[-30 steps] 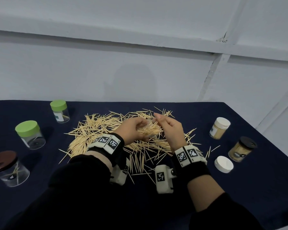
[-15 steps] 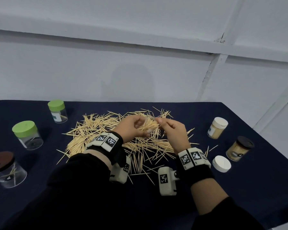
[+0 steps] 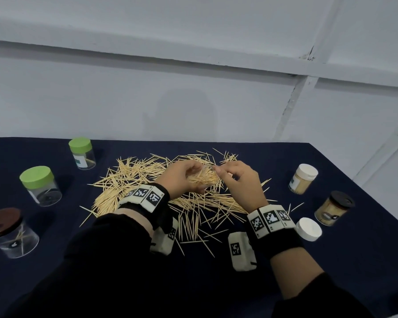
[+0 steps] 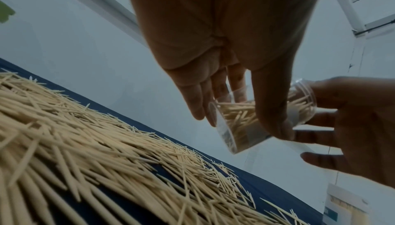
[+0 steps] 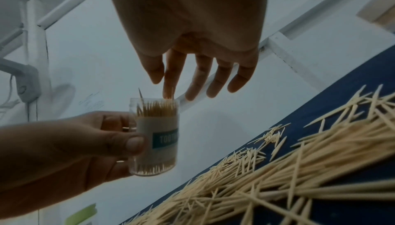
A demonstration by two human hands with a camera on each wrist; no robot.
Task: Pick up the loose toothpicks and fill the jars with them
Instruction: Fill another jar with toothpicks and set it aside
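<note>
My left hand [image 3: 189, 177] grips a clear labelled jar [image 3: 203, 177] packed with toothpicks and holds it above the loose toothpick pile [image 3: 143, 180] on the dark blue cloth. In the right wrist view the jar [image 5: 157, 135] has no lid, and toothpick tips fill its mouth. My right hand [image 3: 223, 172] is at that mouth with its fingers nearly straight, and its index fingertip [image 5: 169, 91] touches the toothpick tips. The left wrist view shows the jar [image 4: 245, 124] between my left thumb and fingers.
At the left stand two green-lidded jars [image 3: 81, 152] [image 3: 39, 187] and a brown-lidded jar [image 3: 9, 230], each nearly empty. At the right are a full white-lidded jar [image 3: 303, 179], a black-lidded jar [image 3: 334, 211] and a loose white lid [image 3: 308, 228]. Stray toothpicks lie near the front.
Both hands stayed together at the jar over the pile. The right hand's fingers dropped slightly onto the jar mouth.
</note>
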